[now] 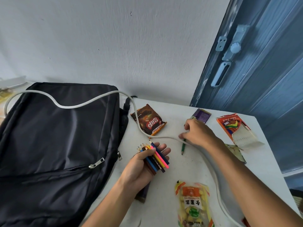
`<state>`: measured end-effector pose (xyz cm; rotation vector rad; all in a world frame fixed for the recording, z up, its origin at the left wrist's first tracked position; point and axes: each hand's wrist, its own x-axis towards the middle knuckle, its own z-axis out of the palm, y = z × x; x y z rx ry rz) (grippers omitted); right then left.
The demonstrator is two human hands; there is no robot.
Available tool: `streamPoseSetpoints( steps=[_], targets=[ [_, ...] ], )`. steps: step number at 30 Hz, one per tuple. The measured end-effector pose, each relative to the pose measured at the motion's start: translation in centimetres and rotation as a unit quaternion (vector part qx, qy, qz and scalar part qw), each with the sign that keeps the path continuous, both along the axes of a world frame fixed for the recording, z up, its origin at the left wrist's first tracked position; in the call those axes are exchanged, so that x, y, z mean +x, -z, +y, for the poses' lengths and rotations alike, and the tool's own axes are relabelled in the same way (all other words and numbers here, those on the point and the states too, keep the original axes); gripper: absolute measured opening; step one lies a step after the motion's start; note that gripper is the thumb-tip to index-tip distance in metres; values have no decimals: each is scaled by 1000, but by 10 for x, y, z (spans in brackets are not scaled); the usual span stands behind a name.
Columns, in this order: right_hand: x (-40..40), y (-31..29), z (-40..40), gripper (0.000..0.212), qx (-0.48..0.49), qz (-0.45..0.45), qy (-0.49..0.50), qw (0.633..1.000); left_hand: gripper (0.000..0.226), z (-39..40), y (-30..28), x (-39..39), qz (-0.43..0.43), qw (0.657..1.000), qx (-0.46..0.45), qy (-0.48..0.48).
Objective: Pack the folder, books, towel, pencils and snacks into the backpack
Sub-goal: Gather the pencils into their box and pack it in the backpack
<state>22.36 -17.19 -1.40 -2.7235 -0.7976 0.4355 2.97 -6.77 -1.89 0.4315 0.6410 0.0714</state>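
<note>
1. A black backpack [57,136] lies flat across the left part of a white worktop [193,167]. Its fabric is smooth and slightly shiny, and a silver zip pull [96,163] sits on a closed front zip.
2. The left hand [144,167] rests palm up near the middle of the worktop, just beside the backpack's right edge. Its fingers and thumb curl around a bundle of short coloured pencils [155,158]: blue, pink, yellow, orange, brown and black, with their sharpened tips pointing toward the far edge.
3. The right hand [198,133] reaches further in, palm down. Its fingers pinch a single green pencil [183,146] that lies on the worktop, tip toward the near edge.
4. A white cable [91,102] loops over the backpack, crosses the worktop and runs under the right hand.
5. A brown and orange snack packet [148,121] lies near the far edge, just right of the backpack.
6. A clear bag of yellow snacks [193,205] with an orange label lies at the near edge.
7. An opened orange pencil box [234,128] lies near the right edge, and a purple packet [201,115] lies at the far edge.
</note>
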Motion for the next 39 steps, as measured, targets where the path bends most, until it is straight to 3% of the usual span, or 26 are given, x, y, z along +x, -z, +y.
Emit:
streamPoseSetpoints(
  steps=[7,12,17,19,21,24,27,31,33,36,39],
  targets=[
    [-3,7,9,28,31,38,-4,999,31,0,1,0,7,1000,-4,-4],
    [-4,13,17,16,40,-33,-2,999,30,2,2,-1,8,1000,-8,-9],
    [-10,-6,17,9,265,-122,43,955,29,2,-1,0,16,1000,-1,-19],
    [-18,-25,16,7,360,-62,58,929,36,3,-1,1,15,999,-10,-29],
    [-32,-41,14,7,409,58,45,909,49,3,-3,2,11,998,-35,-49],
    [-66,-46,11,14,403,181,-34,896,66,3,0,3,-4,994,-71,-84],
    [-100,-28,11,17,358,98,-87,924,71,4,0,3,-33,993,-74,-89],
    [-120,-12,10,16,310,-7,-142,940,41,4,-3,4,-43,996,-57,-60],
    [-120,-13,9,19,343,0,-126,931,28,5,-4,4,-37,998,-30,-39],
    [-113,-12,6,8,373,-11,-79,924,34,5,0,3,-26,1000,-7,-5],
    [-110,-9,-1,11,353,27,-26,935,37,3,-2,-1,-35,999,1,38]
  ],
)
